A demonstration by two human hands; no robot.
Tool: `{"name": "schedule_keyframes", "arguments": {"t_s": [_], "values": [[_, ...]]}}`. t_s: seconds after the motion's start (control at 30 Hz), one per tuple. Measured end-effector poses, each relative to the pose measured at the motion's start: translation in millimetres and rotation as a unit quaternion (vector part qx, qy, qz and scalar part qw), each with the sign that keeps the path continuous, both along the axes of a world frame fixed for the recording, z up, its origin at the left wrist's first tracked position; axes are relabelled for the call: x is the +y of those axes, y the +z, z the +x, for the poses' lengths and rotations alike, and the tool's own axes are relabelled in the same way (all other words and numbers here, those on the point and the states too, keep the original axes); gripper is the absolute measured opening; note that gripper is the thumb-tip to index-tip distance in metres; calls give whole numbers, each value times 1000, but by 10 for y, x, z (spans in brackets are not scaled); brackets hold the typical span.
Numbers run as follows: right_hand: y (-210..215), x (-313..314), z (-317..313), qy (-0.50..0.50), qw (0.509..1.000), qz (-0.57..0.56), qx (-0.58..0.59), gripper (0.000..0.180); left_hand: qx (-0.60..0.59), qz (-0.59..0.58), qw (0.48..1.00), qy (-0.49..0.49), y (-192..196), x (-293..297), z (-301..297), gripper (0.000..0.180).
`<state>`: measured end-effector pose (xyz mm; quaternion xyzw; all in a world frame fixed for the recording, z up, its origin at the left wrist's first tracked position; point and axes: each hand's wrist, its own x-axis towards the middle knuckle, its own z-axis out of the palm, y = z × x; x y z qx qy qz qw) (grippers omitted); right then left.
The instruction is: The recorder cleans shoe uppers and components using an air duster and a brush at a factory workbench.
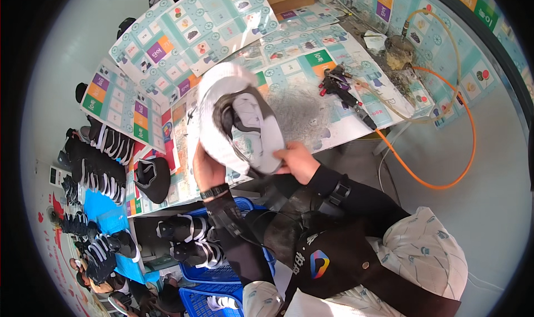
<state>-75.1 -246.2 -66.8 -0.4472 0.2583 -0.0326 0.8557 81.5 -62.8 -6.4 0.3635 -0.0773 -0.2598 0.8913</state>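
A white and grey shoe [210, 108] with a dark collar is held up over the near edge of the table, its opening facing me; part of it is blurred by motion. My left hand [208, 169] is closed round its lower left side, with most of the fingers hidden behind it. On its lower right edge, my right hand [299, 161] pinches the rim between thumb and fingers. A black shoe [152, 179] rests on the table to the left of my hands. Further right lies a black spray gun [338, 86] with red parts.
An orange hose [473, 144] loops from the spray gun past the table's right side. Printed boards [167, 44] stand along the far edge. Blue baskets [208, 303] with shoes sit below the table. Rows of black shoes [92, 167] fill the left, where other people [114, 283] sit.
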Motion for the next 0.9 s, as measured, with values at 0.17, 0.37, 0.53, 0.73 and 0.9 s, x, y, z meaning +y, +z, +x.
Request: {"name": "schedule_keyframes", "arguments": {"t_s": [0.17, 0.37, 0.53, 0.73, 0.9], "values": [[436, -11, -44, 350, 934, -70, 32, 28, -72, 149, 983, 77, -209, 116, 554, 39], [436, -1546, -9, -56, 583, -809, 55, 41, -211, 387, 888, 128, -167, -417, 869, 24], [537, -2072, 209, 188, 549, -779, 239, 56, -259, 482, 830, 106, -133, -513, 1035, 20], [402, -1955, 297, -49, 630, -744, 217, 36, -307, 519, 791, 99, -39, -526, 986, 20], [1049, -1344, -185, 86, 907, -412, -30, 33, -306, 494, 807, 106, -66, -382, 1075, 27]]}}
